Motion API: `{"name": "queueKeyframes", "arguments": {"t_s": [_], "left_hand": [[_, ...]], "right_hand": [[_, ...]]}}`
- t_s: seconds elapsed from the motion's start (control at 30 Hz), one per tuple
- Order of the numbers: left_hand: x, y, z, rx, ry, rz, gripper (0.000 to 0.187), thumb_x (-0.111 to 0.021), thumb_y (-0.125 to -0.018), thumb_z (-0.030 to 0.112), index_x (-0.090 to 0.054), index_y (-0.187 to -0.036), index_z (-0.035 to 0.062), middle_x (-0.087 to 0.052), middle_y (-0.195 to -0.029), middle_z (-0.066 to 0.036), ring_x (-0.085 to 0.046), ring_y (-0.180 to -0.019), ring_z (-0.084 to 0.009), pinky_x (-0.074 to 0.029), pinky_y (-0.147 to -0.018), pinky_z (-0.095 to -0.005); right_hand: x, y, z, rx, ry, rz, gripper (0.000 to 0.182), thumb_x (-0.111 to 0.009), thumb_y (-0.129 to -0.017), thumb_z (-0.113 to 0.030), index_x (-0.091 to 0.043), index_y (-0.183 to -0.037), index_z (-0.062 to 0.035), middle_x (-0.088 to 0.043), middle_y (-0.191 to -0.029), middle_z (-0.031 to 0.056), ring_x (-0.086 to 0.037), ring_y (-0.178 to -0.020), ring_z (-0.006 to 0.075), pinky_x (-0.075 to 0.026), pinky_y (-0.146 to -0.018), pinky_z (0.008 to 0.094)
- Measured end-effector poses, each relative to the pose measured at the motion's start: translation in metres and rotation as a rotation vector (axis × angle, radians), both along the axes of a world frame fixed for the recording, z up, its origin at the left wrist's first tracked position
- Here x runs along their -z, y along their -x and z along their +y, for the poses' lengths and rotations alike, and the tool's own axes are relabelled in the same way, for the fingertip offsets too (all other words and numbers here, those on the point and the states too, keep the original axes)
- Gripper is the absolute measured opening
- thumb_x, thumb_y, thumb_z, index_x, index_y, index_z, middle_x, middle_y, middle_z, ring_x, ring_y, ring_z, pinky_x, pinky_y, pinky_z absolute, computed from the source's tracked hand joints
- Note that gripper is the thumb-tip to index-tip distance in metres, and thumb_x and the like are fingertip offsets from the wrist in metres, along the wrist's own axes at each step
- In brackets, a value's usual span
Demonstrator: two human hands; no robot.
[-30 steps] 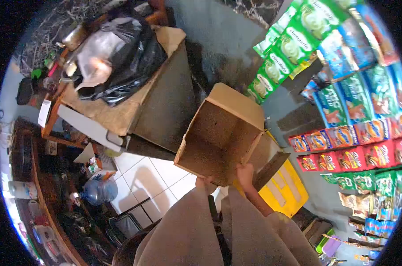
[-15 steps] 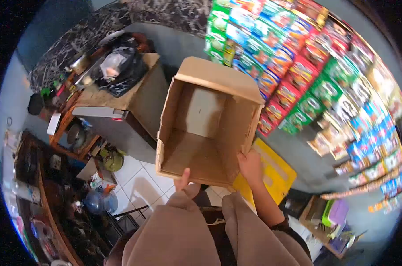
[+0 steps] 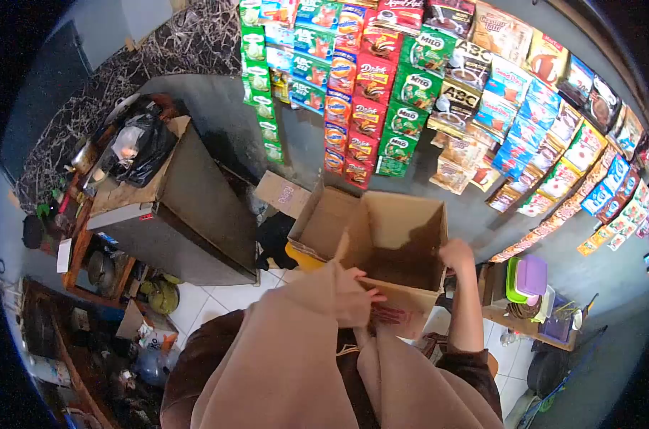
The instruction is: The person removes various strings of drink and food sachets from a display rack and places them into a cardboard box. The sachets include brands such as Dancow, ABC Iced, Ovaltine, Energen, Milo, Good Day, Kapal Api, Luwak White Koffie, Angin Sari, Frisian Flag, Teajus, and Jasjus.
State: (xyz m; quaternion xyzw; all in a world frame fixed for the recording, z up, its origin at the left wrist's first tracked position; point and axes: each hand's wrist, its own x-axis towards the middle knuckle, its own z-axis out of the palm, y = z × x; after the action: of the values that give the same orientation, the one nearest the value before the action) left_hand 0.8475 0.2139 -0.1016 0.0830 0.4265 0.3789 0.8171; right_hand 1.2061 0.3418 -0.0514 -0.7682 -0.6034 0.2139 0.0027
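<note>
Now, we are holding the open box (image 3: 403, 268) just beside the second box (image 3: 327, 220), our right hand (image 3: 457, 256) closing around its rim, our left hand (image 3: 360, 287) spreading partly open against its near side.

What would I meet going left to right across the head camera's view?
Black plastic bag, leftmost green sachet strip, left hand, right hand, purple container. The open cardboard box overlaps both hands, so its place is left out.
</note>
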Motion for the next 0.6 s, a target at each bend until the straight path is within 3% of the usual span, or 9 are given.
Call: {"name": "queueKeyframes", "arguments": {"t_s": [0.2,0.27,0.3,0.33,0.37,0.4,0.43,0.5,0.6], "left_hand": [[0.067,-0.163,0.078,0.074,0.009,0.043,0.031,-0.044,-0.083,0.019,-0.042,-0.105,-0.0028,-0.045,-0.106,-0.015,-0.047,-0.1,-0.0265,-0.042,-0.084,-0.0326],[0.096,-0.154,0.083,0.079,-0.01,0.064,0.029,-0.042,-0.085,0.019,-0.042,-0.104,-0.0031,-0.045,-0.105,-0.015,-0.047,-0.1,-0.0264,-0.042,-0.084,-0.0318],[0.113,-0.153,0.087,0.163,-0.105,0.077,0.025,-0.039,-0.086,0.018,-0.042,-0.101,-0.003,-0.046,-0.101,-0.014,-0.048,-0.099,-0.0246,-0.043,-0.082,-0.0296],[0.126,-0.151,0.09,0.236,-0.212,0.094,0.022,-0.037,-0.088,0.016,-0.042,-0.098,-0.0029,-0.046,-0.097,-0.012,-0.048,-0.098,-0.0229,-0.043,-0.081,-0.0273],[0.121,-0.147,0.093,0.369,-0.423,0.2,0.025,-0.041,-0.087,0.021,-0.043,-0.097,-0.0017,-0.049,-0.091,-0.01,-0.049,-0.094,-0.0193,-0.043,-0.078,-0.0263],[0.209,-0.146,0.12,0.456,-0.738,0.193,0.035,-0.046,-0.084,0.028,-0.041,-0.102,-0.0022,-0.05,-0.098,-0.014,-0.049,-0.094,-0.0189,-0.042,-0.08,-0.0278],[0.196,-0.142,0.13,0.422,-0.757,0.206,0.035,-0.046,-0.084,0.028,-0.041,-0.102,-0.0022,-0.05,-0.098,-0.014,-0.049,-0.094,-0.0189,-0.042,-0.08,-0.0278],[0.146,-0.136,0.123,0.274,0.072,-0.178,0.049,-0.053,-0.079,0.036,-0.039,-0.109,-0.0008,-0.047,-0.109,-0.017,-0.048,-0.098,-0.0211,-0.04,-0.082,-0.0307],[0.083,-0.093,0.121,0.647,-0.118,-0.216,0.062,-0.053,-0.076,0.045,-0.034,-0.118,0.0022,-0.043,-0.116,-0.02,-0.045,-0.104,-0.0243,-0.035,-0.088,-0.0339]], "right_hand": [[0.119,-0.035,-0.013,0.258,-0.289,0.149,0.042,-0.06,-0.061,-0.031,-0.057,-0.095,-0.007,-0.06,-0.077,0.0157,-0.059,-0.073,0.0287,-0.046,-0.066,0.037],[0.213,-0.052,-0.011,0.237,-0.198,0.352,0.033,-0.06,-0.06,-0.025,-0.054,-0.084,-0.0029,-0.058,-0.077,0.0183,-0.058,-0.076,0.0311,-0.044,-0.066,0.0386],[0.334,-0.099,0.002,-0.159,-0.28,0.039,0.031,-0.057,-0.061,-0.019,-0.05,-0.086,-0.0012,-0.057,-0.074,0.0185,-0.057,-0.074,0.0323,-0.044,-0.065,0.0387],[0.281,-0.06,-0.017,-0.181,-0.323,0.036,0.031,-0.057,-0.061,-0.019,-0.05,-0.086,-0.0012,-0.057,-0.074,0.0185,-0.057,-0.074,0.0323,-0.044,-0.065,0.0387],[0.212,-0.018,-0.029,0.336,-0.367,0.312,0.039,-0.053,-0.063,-0.01,-0.046,-0.099,0.0003,-0.056,-0.08,0.0221,-0.054,-0.078,0.0381,-0.042,-0.067,0.0422],[0.214,-0.013,-0.025,0.325,-0.531,0.187,0.02,-0.054,-0.066,-0.01,-0.052,-0.085,-0.001,-0.057,-0.074,0.0209,-0.056,-0.072,0.0359,-0.045,-0.062,0.041],[0.207,-0.008,-0.024,0.388,-0.506,0.258,0.025,-0.051,-0.065,-0.007,-0.053,-0.089,0.0003,-0.057,-0.079,0.0235,-0.055,-0.077,0.0379,-0.044,-0.065,0.0427],[0.214,-0.003,-0.021,0.315,-0.642,0.26,0.024,-0.049,-0.065,-0.007,-0.053,-0.088,-0.0003,-0.057,-0.076,0.024,-0.055,-0.075,0.0387,-0.044,-0.065,0.0434],[0.186,0.005,-0.005,0.536,-0.144,0.07,0.033,-0.05,-0.073,-0.019,-0.047,-0.103,-0.0059,-0.058,-0.087,0.0199,-0.057,-0.079,0.0335,-0.046,-0.068,0.0409]]}}
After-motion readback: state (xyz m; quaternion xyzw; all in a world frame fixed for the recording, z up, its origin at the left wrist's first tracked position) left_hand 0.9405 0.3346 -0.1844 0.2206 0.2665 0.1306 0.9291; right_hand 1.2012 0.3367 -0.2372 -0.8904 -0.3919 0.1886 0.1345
